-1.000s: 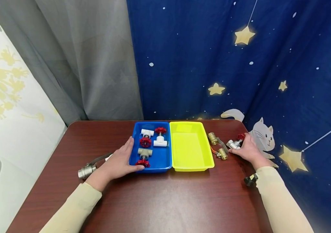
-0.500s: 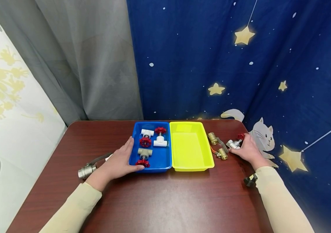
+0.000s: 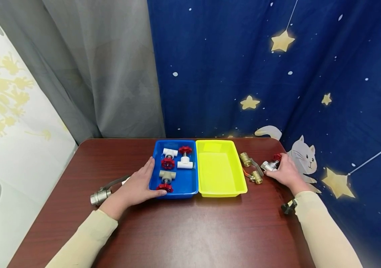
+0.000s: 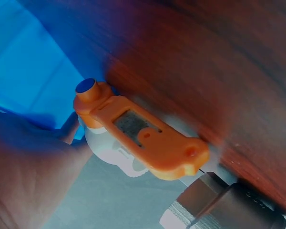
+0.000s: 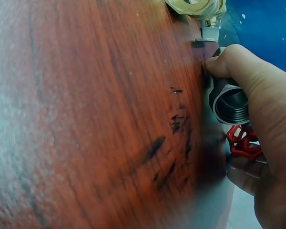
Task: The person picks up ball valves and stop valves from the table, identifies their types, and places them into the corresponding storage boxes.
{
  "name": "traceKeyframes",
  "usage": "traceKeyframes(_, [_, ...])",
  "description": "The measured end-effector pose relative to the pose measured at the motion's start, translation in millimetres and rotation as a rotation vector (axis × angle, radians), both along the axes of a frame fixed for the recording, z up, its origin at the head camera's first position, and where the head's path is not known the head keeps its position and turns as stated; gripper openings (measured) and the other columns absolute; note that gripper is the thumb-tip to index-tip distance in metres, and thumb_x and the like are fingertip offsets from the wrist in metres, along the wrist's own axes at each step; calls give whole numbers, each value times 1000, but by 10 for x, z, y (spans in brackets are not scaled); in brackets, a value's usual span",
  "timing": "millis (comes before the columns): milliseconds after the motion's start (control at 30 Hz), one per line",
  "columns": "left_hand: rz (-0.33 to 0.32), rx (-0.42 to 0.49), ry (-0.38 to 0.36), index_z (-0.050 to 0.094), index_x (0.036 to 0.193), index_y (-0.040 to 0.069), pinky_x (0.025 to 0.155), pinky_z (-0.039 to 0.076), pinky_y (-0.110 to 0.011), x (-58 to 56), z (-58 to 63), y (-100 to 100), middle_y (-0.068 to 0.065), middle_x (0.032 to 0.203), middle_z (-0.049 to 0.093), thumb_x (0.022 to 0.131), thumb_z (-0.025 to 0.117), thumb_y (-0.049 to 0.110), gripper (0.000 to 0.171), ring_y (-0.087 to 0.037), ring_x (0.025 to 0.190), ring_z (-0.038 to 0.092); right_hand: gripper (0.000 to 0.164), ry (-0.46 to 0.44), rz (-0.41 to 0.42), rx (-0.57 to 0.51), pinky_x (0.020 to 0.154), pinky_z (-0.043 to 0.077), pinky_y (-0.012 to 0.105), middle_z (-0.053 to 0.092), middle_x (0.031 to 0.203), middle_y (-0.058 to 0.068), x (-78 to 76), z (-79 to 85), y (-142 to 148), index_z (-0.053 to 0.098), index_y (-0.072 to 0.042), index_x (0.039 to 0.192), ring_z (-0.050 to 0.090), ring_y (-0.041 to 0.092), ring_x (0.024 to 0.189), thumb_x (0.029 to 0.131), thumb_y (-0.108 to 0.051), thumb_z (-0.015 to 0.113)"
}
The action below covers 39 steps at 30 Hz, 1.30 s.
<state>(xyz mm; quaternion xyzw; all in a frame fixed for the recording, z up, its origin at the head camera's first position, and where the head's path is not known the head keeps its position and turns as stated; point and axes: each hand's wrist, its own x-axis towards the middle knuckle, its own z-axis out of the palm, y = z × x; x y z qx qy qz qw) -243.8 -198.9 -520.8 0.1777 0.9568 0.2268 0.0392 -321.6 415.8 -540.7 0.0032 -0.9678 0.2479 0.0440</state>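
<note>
My right hand grips a silver gate valve with a red handwheel at the table's right edge. In the right wrist view the thumb lies on the valve's threaded body, and the fingers are by the red wheel. My left hand rests with extended fingers along the left side of the blue tray, thumb at its near corner. Inside the tray lie two white valves and a beige one, all red-wheeled. A white valve with an orange handle sits beside the left wrist, mostly hidden from the head view.
A yellow tray stands against the blue one. Right of it lie two brass ball valves, one with an orange lever. A silver ball valve with a grey lever is left of my left forearm. Curtains hang behind the table.
</note>
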Motion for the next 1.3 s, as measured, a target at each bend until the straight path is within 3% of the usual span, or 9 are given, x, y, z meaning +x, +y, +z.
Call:
traceKeyframes(300, [-3, 3, 5, 5, 177, 3, 120, 40, -72, -16, -9, 6, -18, 185, 8, 86, 67, 89, 140, -51, 164, 26, 107, 27, 3, -3, 112, 41, 75, 42, 145, 41, 19, -4, 36, 29, 15, 156, 44, 55, 129, 86, -37, 93])
traceKeyframes(1300, [-4, 14, 0, 5, 177, 3, 120, 39, -73, 0, 12, -1, -19, 185, 9, 87, 69, 86, 139, -51, 164, 26, 112, 95, 76, -1, 112, 44, 75, 45, 146, 34, 89, 475, -249, 30, 6, 161, 46, 50, 130, 84, -43, 95])
